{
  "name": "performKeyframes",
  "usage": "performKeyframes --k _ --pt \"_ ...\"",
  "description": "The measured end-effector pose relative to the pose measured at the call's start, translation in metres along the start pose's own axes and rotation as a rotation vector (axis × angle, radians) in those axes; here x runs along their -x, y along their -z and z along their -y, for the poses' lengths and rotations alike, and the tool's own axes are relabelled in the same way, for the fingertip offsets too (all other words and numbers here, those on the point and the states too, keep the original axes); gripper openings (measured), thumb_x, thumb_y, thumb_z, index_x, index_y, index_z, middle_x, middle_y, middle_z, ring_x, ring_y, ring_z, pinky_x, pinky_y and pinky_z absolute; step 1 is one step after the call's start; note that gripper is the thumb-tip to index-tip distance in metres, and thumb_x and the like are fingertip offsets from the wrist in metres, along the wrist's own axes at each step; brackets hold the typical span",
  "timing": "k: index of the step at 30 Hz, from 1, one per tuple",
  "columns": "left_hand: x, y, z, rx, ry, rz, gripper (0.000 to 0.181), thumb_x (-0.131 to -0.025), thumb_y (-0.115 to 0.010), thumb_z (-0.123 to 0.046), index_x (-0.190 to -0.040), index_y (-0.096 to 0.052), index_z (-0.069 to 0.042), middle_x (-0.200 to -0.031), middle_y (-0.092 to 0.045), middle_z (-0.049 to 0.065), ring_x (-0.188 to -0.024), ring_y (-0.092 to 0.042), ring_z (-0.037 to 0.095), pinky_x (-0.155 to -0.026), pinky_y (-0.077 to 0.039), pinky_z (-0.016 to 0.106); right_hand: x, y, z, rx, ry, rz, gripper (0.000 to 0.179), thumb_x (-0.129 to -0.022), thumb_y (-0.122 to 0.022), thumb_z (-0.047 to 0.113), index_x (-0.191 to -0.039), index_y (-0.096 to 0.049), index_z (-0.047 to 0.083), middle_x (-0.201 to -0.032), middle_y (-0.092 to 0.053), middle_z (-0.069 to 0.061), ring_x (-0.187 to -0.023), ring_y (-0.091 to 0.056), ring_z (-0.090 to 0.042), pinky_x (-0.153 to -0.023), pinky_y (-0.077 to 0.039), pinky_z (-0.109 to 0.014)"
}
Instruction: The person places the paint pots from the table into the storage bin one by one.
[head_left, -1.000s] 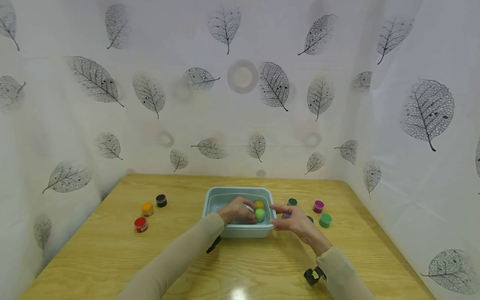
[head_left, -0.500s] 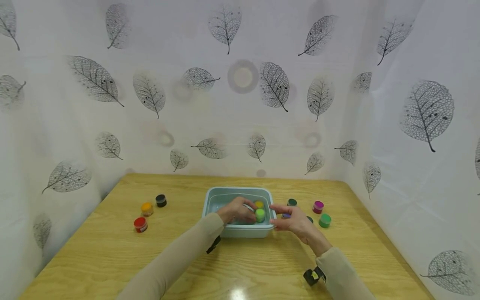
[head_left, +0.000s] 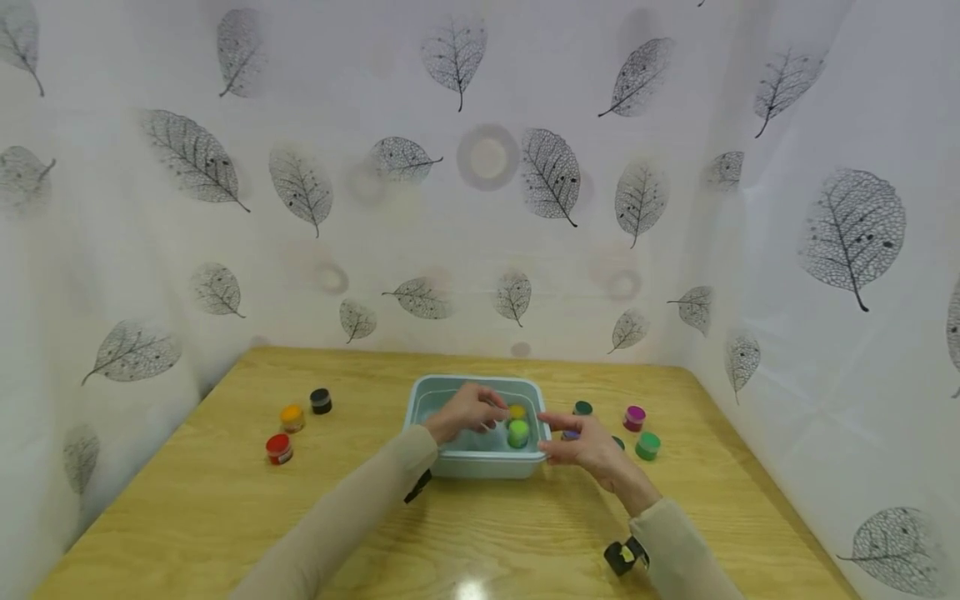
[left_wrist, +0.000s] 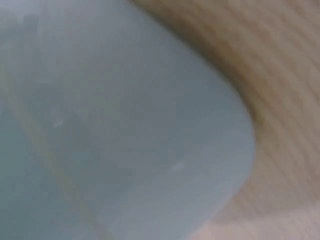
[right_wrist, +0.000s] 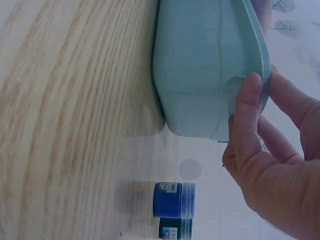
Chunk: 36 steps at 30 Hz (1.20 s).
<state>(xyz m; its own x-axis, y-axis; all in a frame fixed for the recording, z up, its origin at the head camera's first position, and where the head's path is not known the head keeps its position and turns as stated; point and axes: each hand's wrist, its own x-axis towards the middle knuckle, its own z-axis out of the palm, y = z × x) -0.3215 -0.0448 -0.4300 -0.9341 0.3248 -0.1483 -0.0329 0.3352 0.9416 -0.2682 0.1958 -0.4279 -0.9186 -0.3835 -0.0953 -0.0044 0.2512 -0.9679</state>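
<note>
A pale blue-green plastic tub (head_left: 480,468) stands on the table. Inside its right half are a lime-green-topped paint jar (head_left: 518,433) and a yellow one (head_left: 517,412). My left hand (head_left: 468,411) hovers over the tub's inside, left of these jars, fingers loosely bent with nothing seen between them. The left wrist view shows only the blurred outer wall of the tub (left_wrist: 165,125). At the tub's right end, my right hand (head_left: 588,450) holds the rim between thumb and fingers, as the right wrist view confirms for this hand (right_wrist: 270,170).
Left on the table are red (head_left: 279,448), orange (head_left: 292,417) and black (head_left: 321,401) paint jars. On the right stand dark green (head_left: 582,408), magenta (head_left: 634,418) and green (head_left: 648,446) jars. A blue jar (right_wrist: 168,200) is partly hidden behind my right hand in the head view. A leaf-print curtain surrounds the table.
My left hand has lifted and drawn back slightly left from the lime-green-topped jar, which now shows more fully. The right hand stays at the tub's rim.
</note>
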Motion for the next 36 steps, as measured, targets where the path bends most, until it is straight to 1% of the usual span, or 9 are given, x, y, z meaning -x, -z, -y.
performKeyframes --k 6,10,16,18,23,26,29,34,36 --pt "0.008 0.018 -0.006 -0.063 -0.111 0.024 0.015 -0.091 -0.069 -0.014 -0.098 -0.07 -0.001 -0.092 -0.068 0.016 -0.072 -0.061 0.02 -0.067 -0.057 0.04 -0.001 -0.001 0.001 -0.006 -0.008 -0.004 0.064 -0.088 -0.074 0.017 -0.143 -0.047 -0.002 -0.145 -0.038 -0.031 -0.089 -0.064 -0.019 -0.083 -0.06 -0.036" --pt "0.015 0.031 -0.007 -0.127 -0.152 0.015 0.011 -0.092 -0.067 -0.011 -0.095 -0.069 -0.001 -0.094 -0.068 0.021 -0.072 -0.062 0.023 -0.067 -0.057 0.042 -0.001 -0.003 0.001 -0.006 -0.011 0.0 0.064 -0.088 -0.074 0.017 -0.143 -0.047 -0.002 -0.145 -0.039 -0.03 -0.09 -0.064 -0.019 -0.083 -0.06 -0.035" --pt "0.021 0.049 -0.013 -0.162 -0.151 -0.021 0.01 -0.092 -0.068 -0.015 -0.094 -0.067 -0.006 -0.093 -0.068 0.016 -0.077 -0.063 0.027 -0.068 -0.056 0.039 -0.002 -0.003 -0.001 -0.004 -0.013 0.007 0.066 -0.087 -0.075 0.017 -0.143 -0.045 -0.003 -0.146 -0.038 -0.031 -0.092 -0.064 -0.019 -0.084 -0.06 -0.035" --pt "0.02 0.054 -0.012 -0.164 -0.165 -0.027 0.01 -0.092 -0.069 -0.016 -0.095 -0.068 -0.007 -0.091 -0.067 0.013 -0.076 -0.062 0.025 -0.066 -0.055 0.038 -0.003 -0.002 -0.001 -0.005 -0.019 -0.003 0.066 -0.087 -0.075 0.017 -0.143 -0.046 -0.003 -0.147 -0.038 -0.03 -0.092 -0.064 -0.02 -0.083 -0.06 -0.035" --pt "0.022 0.063 -0.004 -0.132 -0.181 -0.055 0.01 -0.091 -0.07 -0.016 -0.095 -0.069 -0.006 -0.088 -0.066 0.015 -0.072 -0.059 0.027 -0.059 -0.05 0.033 -0.003 -0.001 -0.002 -0.014 -0.042 -0.016 0.066 -0.086 -0.077 0.017 -0.142 -0.048 -0.001 -0.146 -0.04 -0.029 -0.092 -0.064 -0.02 -0.083 -0.06 -0.033" --pt "0.024 0.067 -0.002 -0.114 -0.175 -0.097 0.01 -0.091 -0.071 -0.016 -0.093 -0.069 -0.007 -0.086 -0.065 0.014 -0.069 -0.056 0.024 -0.057 -0.046 0.029 -0.003 0.0 -0.002 -0.015 -0.039 -0.004 0.067 -0.086 -0.076 0.017 -0.142 -0.047 -0.002 -0.147 -0.038 -0.03 -0.092 -0.064 -0.02 -0.084 -0.06 -0.033" --pt "0.025 0.07 -0.002 -0.114 -0.176 -0.127 0.01 -0.091 -0.071 -0.018 -0.094 -0.069 -0.008 -0.083 -0.064 0.008 -0.067 -0.053 0.016 -0.057 -0.044 0.026 -0.003 0.0 -0.001 -0.019 -0.038 -0.003 0.067 -0.086 -0.076 0.017 -0.143 -0.046 -0.002 -0.148 -0.037 -0.03 -0.093 -0.064 -0.021 -0.084 -0.06 -0.034" --pt "0.026 0.078 0.003 -0.139 -0.202 -0.128 0.009 -0.091 -0.071 -0.018 -0.093 -0.068 -0.009 -0.077 -0.061 0.005 -0.065 -0.053 0.016 -0.056 -0.044 0.025 -0.003 0.0 0.0 -0.024 -0.039 -0.01 0.065 -0.086 -0.076 0.016 -0.142 -0.047 -0.001 -0.148 -0.038 -0.029 -0.097 -0.061 -0.022 -0.084 -0.06 -0.035" --pt "0.026 0.082 0.006 -0.14 -0.207 -0.109 0.01 -0.091 -0.071 -0.02 -0.093 -0.068 -0.01 -0.079 -0.062 0.01 -0.066 -0.055 0.023 -0.055 -0.044 0.027 -0.001 0.001 -0.001 -0.026 -0.034 -0.011 0.066 -0.086 -0.076 0.016 -0.142 -0.047 -0.002 -0.148 -0.037 -0.029 -0.098 -0.061 -0.022 -0.084 -0.06 -0.035"
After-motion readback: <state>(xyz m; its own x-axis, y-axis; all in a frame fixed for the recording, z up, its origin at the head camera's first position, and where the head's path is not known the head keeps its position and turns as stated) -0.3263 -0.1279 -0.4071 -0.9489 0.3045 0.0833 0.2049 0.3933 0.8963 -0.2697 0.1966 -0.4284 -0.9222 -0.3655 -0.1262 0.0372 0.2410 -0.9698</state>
